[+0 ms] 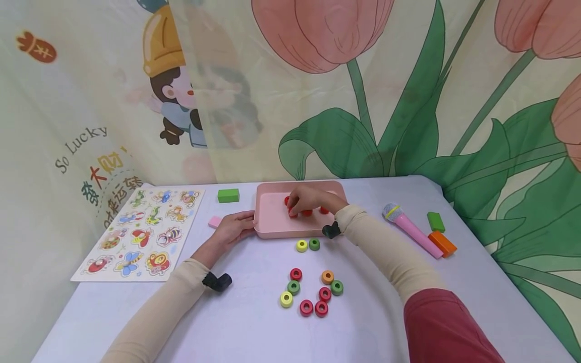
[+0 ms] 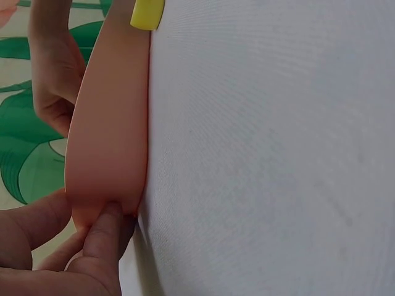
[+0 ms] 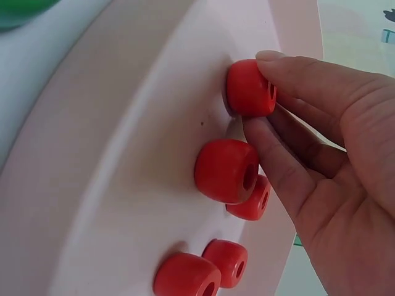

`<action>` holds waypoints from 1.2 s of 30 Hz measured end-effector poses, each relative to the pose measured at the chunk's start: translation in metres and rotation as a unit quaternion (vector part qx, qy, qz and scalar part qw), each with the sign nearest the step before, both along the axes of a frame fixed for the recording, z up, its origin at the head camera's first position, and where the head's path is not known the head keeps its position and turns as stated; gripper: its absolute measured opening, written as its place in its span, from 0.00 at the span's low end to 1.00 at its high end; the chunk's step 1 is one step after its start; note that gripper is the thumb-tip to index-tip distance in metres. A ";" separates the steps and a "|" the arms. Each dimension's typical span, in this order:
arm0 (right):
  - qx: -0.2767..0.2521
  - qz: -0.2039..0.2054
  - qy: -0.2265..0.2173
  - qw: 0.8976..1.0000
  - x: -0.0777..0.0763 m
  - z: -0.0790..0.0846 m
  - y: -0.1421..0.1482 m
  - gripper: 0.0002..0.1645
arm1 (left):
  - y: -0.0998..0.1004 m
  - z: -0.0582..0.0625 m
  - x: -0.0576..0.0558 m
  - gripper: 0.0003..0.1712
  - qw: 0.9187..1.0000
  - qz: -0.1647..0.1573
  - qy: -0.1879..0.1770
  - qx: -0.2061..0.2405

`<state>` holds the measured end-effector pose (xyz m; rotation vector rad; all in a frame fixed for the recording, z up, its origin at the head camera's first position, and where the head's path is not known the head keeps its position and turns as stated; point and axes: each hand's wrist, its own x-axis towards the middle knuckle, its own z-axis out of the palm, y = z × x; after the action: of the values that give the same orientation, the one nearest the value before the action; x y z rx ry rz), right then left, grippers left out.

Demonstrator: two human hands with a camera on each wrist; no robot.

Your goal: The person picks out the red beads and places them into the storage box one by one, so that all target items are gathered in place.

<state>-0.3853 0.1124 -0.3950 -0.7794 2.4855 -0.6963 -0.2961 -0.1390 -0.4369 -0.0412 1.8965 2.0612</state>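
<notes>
A shallow pink tray (image 1: 277, 234) stands at the back middle of the table with several red beads (image 3: 226, 171) in it. My right hand (image 1: 305, 199) is inside the tray. Thumb and fingertips pinch one red bead (image 3: 249, 89) close over the tray floor; the other beads sit below it in the right wrist view. At the tray's left side, my left hand (image 1: 235, 228) rests its extended fingers against the outer wall, and its fingertips lie at the wall and rim near a corner in the left wrist view. A pink block (image 1: 215, 222) lies beside that hand.
In front of the tray lie a yellow bead (image 1: 301, 245), a green bead (image 1: 314, 244) and several more coloured beads (image 1: 306, 308). A toy microphone (image 1: 413, 231), an orange block (image 1: 443, 244) and a green block (image 1: 436, 222) lie right. Left are an insect picture board (image 1: 140, 237) and another green block (image 1: 228, 195).
</notes>
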 end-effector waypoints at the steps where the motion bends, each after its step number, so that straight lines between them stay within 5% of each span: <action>1: 0.001 -0.001 0.000 1.000 0.000 -0.001 -0.001 0.13 | 0.000 0.000 0.000 0.30 1.000 0.000 0.000 0.000; 12: -0.003 -0.013 0.002 1.000 0.002 -0.005 -0.001 0.16 | 0.001 -0.001 0.000 0.30 1.000 0.002 -0.003 -0.001; 21: -0.027 -0.037 0.001 0.999 0.012 0.007 0.011 0.19 | 0.000 -0.001 0.000 0.30 1.000 0.007 -0.006 -0.001; 29: -0.087 0.041 0.074 0.993 0.053 0.017 0.026 0.17 | 0.001 0.000 0.000 0.30 1.000 0.005 -0.005 0.003; 36: -0.116 0.046 0.042 0.991 0.103 0.010 0.037 0.17 | 0.000 -0.002 0.001 0.29 1.000 0.007 -0.001 0.005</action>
<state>-0.2820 0.1492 -0.3846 -1.0205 2.4525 -0.9469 -0.2953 -0.1389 -0.4393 -0.0545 1.8888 2.0793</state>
